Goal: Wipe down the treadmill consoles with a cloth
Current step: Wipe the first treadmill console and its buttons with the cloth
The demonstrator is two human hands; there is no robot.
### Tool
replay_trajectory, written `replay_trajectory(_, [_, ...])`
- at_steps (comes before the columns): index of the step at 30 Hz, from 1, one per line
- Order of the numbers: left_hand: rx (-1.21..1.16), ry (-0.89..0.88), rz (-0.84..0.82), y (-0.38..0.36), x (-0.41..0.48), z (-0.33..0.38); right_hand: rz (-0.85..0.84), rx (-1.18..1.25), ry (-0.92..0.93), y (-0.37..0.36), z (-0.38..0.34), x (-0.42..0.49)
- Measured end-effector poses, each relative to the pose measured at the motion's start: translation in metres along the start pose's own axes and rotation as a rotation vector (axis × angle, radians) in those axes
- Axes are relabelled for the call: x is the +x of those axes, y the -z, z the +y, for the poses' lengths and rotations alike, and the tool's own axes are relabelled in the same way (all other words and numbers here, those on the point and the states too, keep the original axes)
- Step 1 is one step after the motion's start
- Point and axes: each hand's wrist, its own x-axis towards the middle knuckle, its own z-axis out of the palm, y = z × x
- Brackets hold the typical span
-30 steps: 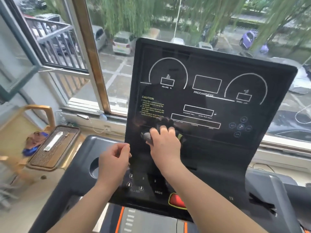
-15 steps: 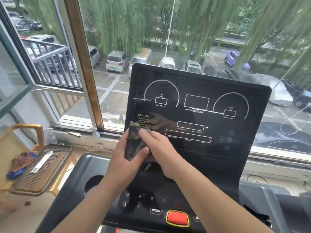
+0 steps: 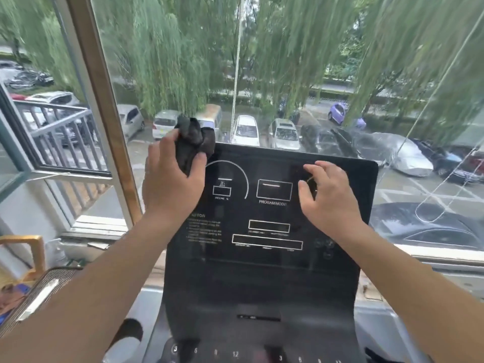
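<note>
Lifted cloth (image 3: pixel 192 138) now meets console (image 3: pixel 262 273) top-left corner.

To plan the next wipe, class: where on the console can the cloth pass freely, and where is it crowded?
Free: on the console, the strip between left hand and right hand, and the lower face above the keys. Crowded: top corners, under hands and cloth.

1. i'm seeing the console (image 3: pixel 262 271) standing before the window (image 3: pixel 288 74).
2. my left hand (image 3: pixel 172 184) is holding the cloth (image 3: pixel 193 142) at its top left corner.
3. my right hand (image 3: pixel 330 197) is sitting before its upper right.
</note>
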Motion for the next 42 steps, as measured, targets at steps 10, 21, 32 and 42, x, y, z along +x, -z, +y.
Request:
replay_trajectory(10, [0.33, -0.28, -0.232, -0.096, -0.084, -0.021, -0.051, -0.211, -0.079, 0.018, 0.094, 0.037])
replay_trajectory(21, [0.331, -0.148, -0.032, -0.16, -0.054, 0.073, 0.097, 0.282, -0.175, 0.019, 0.135, 0.041])
replay_trajectory(32, [0.369, -0.359, -0.156, -0.219, -0.045, 0.149, -0.012, 0.767, -0.136, 0.022, 0.169, 0.048])
replay_trajectory(42, [0.426, -1.09, -0.496, -0.237, -0.077, 0.143, -0.008, 0.858, -0.114, 0.025, 0.176, 0.051])
